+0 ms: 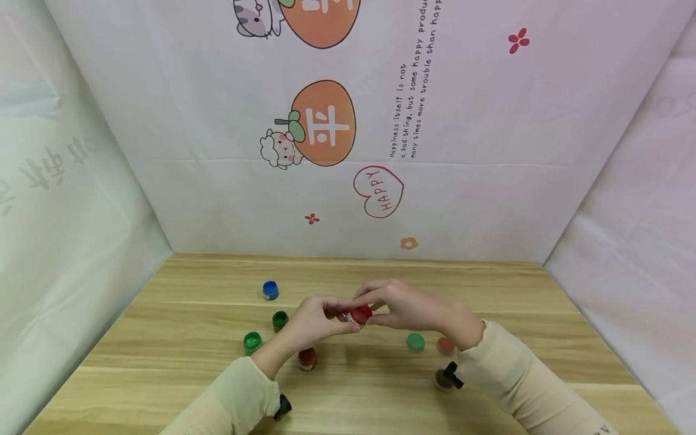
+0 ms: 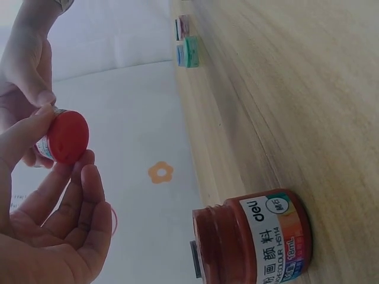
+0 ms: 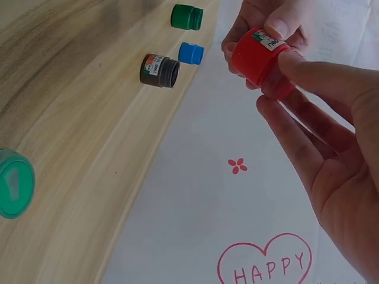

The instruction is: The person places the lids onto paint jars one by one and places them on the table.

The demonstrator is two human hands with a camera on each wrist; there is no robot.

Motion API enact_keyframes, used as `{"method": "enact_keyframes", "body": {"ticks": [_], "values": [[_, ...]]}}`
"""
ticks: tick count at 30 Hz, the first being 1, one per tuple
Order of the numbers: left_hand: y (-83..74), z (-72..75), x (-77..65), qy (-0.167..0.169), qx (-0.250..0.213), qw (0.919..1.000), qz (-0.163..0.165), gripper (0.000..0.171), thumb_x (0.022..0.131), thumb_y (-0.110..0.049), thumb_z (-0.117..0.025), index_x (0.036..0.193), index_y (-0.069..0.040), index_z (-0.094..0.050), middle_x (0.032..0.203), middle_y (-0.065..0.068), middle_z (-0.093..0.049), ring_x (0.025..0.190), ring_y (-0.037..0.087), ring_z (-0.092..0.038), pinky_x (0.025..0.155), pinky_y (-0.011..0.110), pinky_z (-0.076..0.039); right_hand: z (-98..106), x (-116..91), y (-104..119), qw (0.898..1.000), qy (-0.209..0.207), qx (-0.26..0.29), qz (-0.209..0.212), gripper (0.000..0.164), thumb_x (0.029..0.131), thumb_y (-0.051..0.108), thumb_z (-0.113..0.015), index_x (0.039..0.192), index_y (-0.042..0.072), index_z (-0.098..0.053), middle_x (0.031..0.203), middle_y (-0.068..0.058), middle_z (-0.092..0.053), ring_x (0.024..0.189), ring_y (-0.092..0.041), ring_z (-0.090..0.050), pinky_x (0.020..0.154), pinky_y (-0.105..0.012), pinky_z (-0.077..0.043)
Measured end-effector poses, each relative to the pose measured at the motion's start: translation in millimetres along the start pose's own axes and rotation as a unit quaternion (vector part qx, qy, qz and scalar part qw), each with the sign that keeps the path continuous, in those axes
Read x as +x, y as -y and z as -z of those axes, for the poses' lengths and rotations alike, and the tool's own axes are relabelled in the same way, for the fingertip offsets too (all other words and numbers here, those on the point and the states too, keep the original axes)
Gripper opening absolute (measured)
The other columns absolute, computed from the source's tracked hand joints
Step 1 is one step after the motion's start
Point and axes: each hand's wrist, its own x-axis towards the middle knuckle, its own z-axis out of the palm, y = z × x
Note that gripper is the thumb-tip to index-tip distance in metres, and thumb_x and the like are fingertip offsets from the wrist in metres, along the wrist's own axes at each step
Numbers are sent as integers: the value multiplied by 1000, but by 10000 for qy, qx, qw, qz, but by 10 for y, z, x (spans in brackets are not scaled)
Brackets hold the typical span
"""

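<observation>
A small red paint jar [image 1: 359,315] is held above the table between my two hands. Its white label and rounded red base [image 3: 251,56] show in the right wrist view. My left hand [image 1: 318,321] grips the jar's body from the left with thumb and fingers. From the other side, my right hand [image 1: 405,306] pinches the jar's translucent red lid [image 3: 278,83] between thumb and fingertips. Below the left hand, a brown-red paint jar [image 1: 307,359] stands on the table; its open threaded neck and label [image 2: 269,236] appear large in the left wrist view.
To the left stand a blue jar [image 1: 270,290] and two green jars, one nearer [image 1: 252,342] and one farther [image 1: 280,320]. At right lie a green lid [image 1: 415,342], a reddish lid [image 1: 446,345] and a dark round piece [image 1: 443,379], partly covered. White printed sheets [image 1: 467,199] enclose the wooden table.
</observation>
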Motion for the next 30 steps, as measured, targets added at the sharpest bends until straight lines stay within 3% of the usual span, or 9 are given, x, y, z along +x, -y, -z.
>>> {"method": "enact_keyframes", "body": {"ticks": [6,15,23,26,30], "values": [[0,6,-22,-148,-45,9998,145,39,73,-43,-77,105,-22,-70,88,-7,-66,81,16,-60,67,34,-50,-30,24,3,9997,-132,8,-200,27,85,15,-69,112,10,-66,105,7,-60,94,-4,-57,79,-25,-50],[31,12,-43,-304,-62,9992,272,40,70,-43,-79,102,-20,-70,90,-4,-67,82,15,-61,68,33,-51,-82,62,10,9981,-241,122,-550,29,85,18,-69,112,7,-67,99,6,-63,85,-4,-60,73,-18,-50],[8,2,-55,-204,19,9997,106,29,72,-41,-79,95,-26,-71,87,-8,-66,80,16,-59,67,35,-49,-144,72,-16,9949,-408,-459,-804,31,89,34,-62,107,10,-68,90,9,-65,62,0,-53,57,-17,-46],[11,5,-55,-171,-36,9998,122,29,72,-41,-78,96,-25,-71,87,-7,-66,81,17,-59,68,35,-49,-139,58,-21,9937,-306,-479,-964,39,90,40,-58,114,10,-65,89,9,-65,66,0,-56,61,-19,-48],[25,22,-57,-219,-52,9995,241,34,73,-42,-78,99,-22,-70,88,-6,-66,82,16,-60,69,33,-50,-107,8,-38,9944,-225,-386,-960,46,87,37,-65,124,11,-59,106,6,-63,87,-8,-60,74,-26,-50]]}}
